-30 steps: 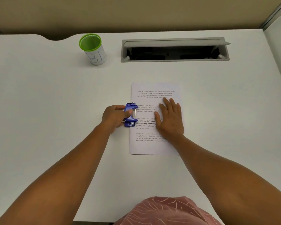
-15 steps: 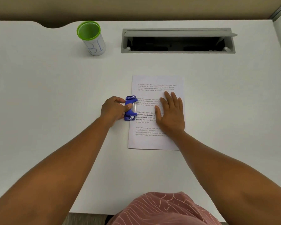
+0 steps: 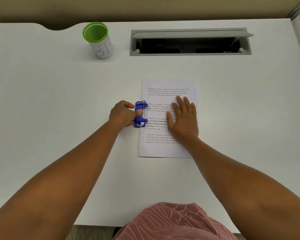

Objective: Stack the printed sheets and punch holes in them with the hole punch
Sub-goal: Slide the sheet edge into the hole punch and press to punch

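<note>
We see sheets [image 3: 169, 116] stacked flat mid-desk, long axis running toward far edge. Punch [image 3: 140, 114] sits at sheets' left edge, mid-length, long axis parallel to that edge, mouth facing right over paper margin. Left hand [image 3: 122, 113] nearer punch: fingers curled round it, thumb on lever. Right hand [image 3: 184, 119] lies flat on sheets, fingers straight, together, pinning stack just right of punch. We judge next move as downward press by left hand; whether sheets are fully seated in punch, cannot tell.
</note>
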A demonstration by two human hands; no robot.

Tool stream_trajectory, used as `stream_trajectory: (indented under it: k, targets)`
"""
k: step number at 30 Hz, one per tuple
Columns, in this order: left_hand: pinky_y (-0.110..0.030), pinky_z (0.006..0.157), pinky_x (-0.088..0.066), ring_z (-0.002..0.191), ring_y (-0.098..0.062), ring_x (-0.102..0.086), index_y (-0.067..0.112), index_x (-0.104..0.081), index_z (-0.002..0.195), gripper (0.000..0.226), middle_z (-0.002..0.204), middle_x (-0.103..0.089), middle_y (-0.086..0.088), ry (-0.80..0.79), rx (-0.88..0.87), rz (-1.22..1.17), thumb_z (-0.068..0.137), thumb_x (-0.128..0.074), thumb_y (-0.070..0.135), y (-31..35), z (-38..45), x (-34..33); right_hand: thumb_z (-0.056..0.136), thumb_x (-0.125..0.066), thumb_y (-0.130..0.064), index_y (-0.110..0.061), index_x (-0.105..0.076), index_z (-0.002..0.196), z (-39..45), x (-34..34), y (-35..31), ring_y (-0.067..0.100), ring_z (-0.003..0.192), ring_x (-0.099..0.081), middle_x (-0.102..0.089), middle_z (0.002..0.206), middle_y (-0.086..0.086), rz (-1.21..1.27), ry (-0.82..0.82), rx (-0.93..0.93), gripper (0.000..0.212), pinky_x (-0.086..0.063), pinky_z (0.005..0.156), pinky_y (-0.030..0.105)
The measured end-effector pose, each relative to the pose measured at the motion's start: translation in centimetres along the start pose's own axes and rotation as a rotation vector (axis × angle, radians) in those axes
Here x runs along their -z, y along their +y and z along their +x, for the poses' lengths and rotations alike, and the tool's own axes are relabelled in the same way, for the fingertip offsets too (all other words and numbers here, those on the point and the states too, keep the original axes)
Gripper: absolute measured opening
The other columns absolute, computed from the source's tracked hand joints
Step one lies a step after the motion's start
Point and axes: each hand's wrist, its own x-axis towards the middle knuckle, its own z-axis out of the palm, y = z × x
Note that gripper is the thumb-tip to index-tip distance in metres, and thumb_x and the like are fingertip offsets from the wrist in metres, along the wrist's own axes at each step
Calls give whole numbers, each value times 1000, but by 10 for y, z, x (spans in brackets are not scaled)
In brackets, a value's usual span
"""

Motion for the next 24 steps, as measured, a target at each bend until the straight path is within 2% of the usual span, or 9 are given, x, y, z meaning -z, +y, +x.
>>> stream_trajectory:
  k: [6,13,18,21,24]
  targets:
    - [-40,76,-62,68,-14,-67,22,-62,101,40,88,-66,4,7,-2,7,72,-87,31,-1,1,0,98,-34,-45,-14,-48,140,0,1,-1,23,151,-12,-27,160,2,-9,-5,1,54,-6,123,45]
    - [-41,79,-61,84,-22,-74,22,-63,101,38,93,-71,0,0,-11,8,73,-86,32,2,-10,1,91,-47,-45,-13,-60,128,8,11,-2,28,143,-30,-43,151,5,-43,9,5,50,-19,118,48]
    - [-33,66,-56,92,-22,-72,20,-62,106,43,102,-73,-4,-62,37,-19,73,-85,34,11,-18,4,90,-48,-46,-14,-60,128,12,17,-6,28,143,-29,-42,151,5,-56,-42,-15,51,-18,118,46]
    - [-37,74,-60,94,-23,-71,21,-62,106,43,104,-73,-4,-35,36,-16,72,-84,37,11,-22,1,91,-47,-45,-15,-56,132,15,23,-9,27,144,-25,-38,153,5,-52,-96,-22,52,-16,118,44]
    - [-42,82,-60,93,-22,-69,21,-60,114,57,107,-68,-2,29,16,25,70,-83,49,8,-28,0,92,-48,-44,-15,-49,137,16,32,-10,27,144,-26,-36,154,8,-13,-114,-18,54,-19,118,44]
